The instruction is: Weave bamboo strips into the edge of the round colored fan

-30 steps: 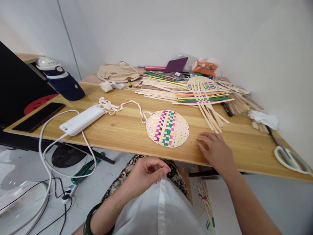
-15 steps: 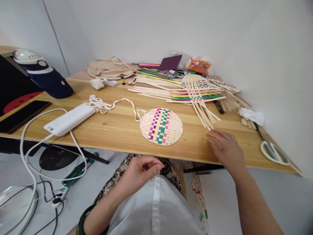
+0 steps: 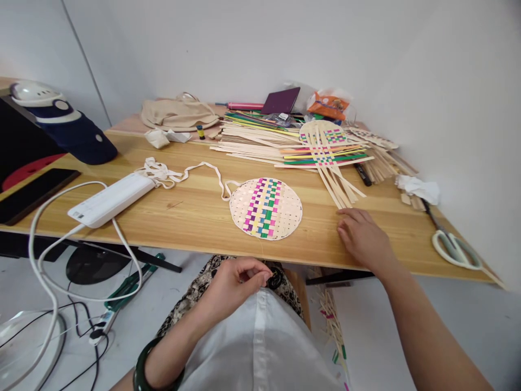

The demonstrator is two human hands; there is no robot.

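Observation:
A round mat point(image 3: 287, 209) woven of pale, pink, purple, blue, yellow and green strips lies flat on the table, a white ribbon point(image 3: 215, 168) trailing from its upper left edge. A faint thin thread point(image 3: 261, 248) hangs from the mat's lower edge toward my left hand point(image 3: 240, 279). That hand is in front of the table edge, thumb and forefinger pinched together on what looks like the thread's end. To the right of the mat, my right hand point(image 3: 364, 239) hovers over or rests on the tabletop, fingers loosely bent, nothing visible in them. Its fingertips are near loose ends of a half-woven piece point(image 3: 325, 157).
Bundled strips point(image 3: 248, 141) lie at the back, beside a thread spool point(image 3: 201, 132) and a beige cloth bag point(image 3: 175, 114). Scissors point(image 3: 456, 250) lie at the right edge. On the left are a white power bank point(image 3: 112, 199), a phone point(image 3: 36, 193) and a blue bottle point(image 3: 77, 130).
My right hand has moved a little left, and its fingers have drawn closer together. My left hand keeps its pinch in about the same place. The view has shifted slightly.

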